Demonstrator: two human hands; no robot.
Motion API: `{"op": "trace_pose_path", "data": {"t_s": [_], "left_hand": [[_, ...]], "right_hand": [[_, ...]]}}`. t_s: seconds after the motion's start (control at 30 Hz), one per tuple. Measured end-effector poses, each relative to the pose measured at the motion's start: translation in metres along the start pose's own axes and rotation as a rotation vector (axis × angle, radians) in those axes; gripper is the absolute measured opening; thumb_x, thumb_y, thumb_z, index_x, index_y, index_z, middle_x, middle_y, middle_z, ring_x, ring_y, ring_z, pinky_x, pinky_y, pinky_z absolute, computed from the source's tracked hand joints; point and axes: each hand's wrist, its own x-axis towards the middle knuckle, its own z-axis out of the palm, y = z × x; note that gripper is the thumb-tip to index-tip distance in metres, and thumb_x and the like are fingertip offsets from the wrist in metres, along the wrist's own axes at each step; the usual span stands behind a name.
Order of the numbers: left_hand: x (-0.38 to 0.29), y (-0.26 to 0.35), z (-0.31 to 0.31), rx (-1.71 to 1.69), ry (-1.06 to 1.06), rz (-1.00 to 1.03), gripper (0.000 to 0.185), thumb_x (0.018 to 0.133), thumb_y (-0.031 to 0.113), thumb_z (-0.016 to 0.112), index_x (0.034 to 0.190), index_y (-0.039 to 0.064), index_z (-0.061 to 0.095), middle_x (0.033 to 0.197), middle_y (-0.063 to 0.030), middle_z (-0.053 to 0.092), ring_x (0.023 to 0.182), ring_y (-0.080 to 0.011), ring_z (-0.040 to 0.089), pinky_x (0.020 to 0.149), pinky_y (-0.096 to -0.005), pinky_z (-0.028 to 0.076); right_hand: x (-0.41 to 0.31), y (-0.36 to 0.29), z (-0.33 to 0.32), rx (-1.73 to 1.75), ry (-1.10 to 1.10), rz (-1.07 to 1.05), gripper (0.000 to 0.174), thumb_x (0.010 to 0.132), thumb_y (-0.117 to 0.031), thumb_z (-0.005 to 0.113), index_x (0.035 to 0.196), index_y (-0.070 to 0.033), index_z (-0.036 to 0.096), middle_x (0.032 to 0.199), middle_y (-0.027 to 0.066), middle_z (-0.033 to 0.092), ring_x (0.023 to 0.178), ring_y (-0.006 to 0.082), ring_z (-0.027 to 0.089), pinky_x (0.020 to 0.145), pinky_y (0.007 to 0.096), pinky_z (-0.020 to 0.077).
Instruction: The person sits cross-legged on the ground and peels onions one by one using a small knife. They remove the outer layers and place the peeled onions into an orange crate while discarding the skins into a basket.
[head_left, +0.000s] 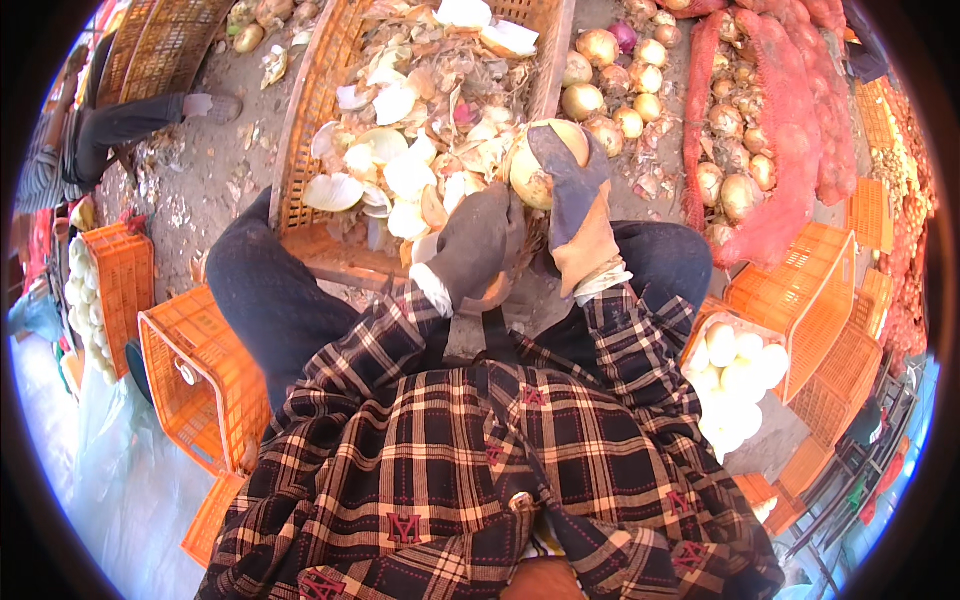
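My right hand, in a grey and tan work glove, grips a large yellow-brown onion above the near right corner of an orange plastic crate. Close against the onion's left side is my left hand in a dark glove, its fingers curled. Whether it holds something is hidden by the glove. The orange crate lies between my knees and beyond, filled with dry onion skins and pale peeled layers. Loose unpeeled onions, one of them red, lie on the ground right of the crate.
An opened red mesh sack of onions lies at the right. White peeled onions fill a crate by my right hip, beside other orange crates. Another orange crate stands at my left. A person's leg shows at upper left.
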Motion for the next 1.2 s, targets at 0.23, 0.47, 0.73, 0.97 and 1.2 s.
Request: {"op": "trace_pose_path", "data": {"t_s": [0.23,0.47,0.73,0.97,1.2], "left_hand": [[-0.004,-0.005,0.008,-0.028,-0.029,-0.031,0.038,0.100,0.027,0.046,0.092,-0.006,0.060,0.080,-0.0311,0.064,0.077,-0.0484,0.062,0.072,-0.0517,0.050],[0.002,-0.025,0.006,-0.809,-0.227,-0.168,0.039,0.104,0.031,0.044,0.095,-0.003,0.060,0.066,-0.0095,0.063,0.048,-0.0161,0.058,0.048,-0.0325,0.048],[-0.013,-0.001,-0.011,-0.823,0.059,-0.181,0.043,0.099,0.038,0.058,0.103,-0.005,0.061,0.073,-0.0083,0.064,0.047,-0.0135,0.055,0.044,-0.0278,0.044],[0.011,0.021,-0.043,-0.851,-0.009,-0.142,0.044,0.089,0.030,0.070,0.107,-0.009,0.062,0.074,-0.0099,0.066,0.054,-0.0161,0.061,0.051,-0.0298,0.049],[0.006,0.039,-0.030,-1.018,0.037,-0.172,0.026,0.095,0.021,0.059,0.100,-0.003,0.067,0.075,-0.0062,0.067,0.048,-0.0107,0.056,0.043,-0.0229,0.042]], "right_hand": [[-0.007,0.014,0.002,0.089,-0.062,0.245,0.038,0.094,-0.004,0.051,0.130,-0.005,0.060,0.134,0.0237,0.055,0.123,0.0407,0.055,0.108,0.0424,0.0414],[0.018,0.023,0.006,1.024,0.038,0.768,0.042,0.100,-0.034,0.058,0.123,0.000,0.063,0.118,0.0078,0.067,0.110,0.0176,0.065,0.095,0.0295,0.0495],[0.015,0.017,-0.010,1.225,0.039,0.774,0.041,0.100,-0.031,0.058,0.125,0.001,0.062,0.117,0.0076,0.067,0.110,0.0177,0.064,0.099,0.0309,0.0491],[0.017,0.006,-0.024,1.334,0.019,0.711,0.040,0.096,-0.022,0.062,0.129,0.001,0.059,0.119,0.0094,0.066,0.111,0.0193,0.064,0.099,0.0332,0.0493],[0.026,-0.003,-0.027,1.007,0.103,0.613,0.038,0.093,-0.016,0.066,0.127,0.001,0.061,0.122,0.0128,0.064,0.113,0.0221,0.063,0.098,0.0331,0.0493]]}}
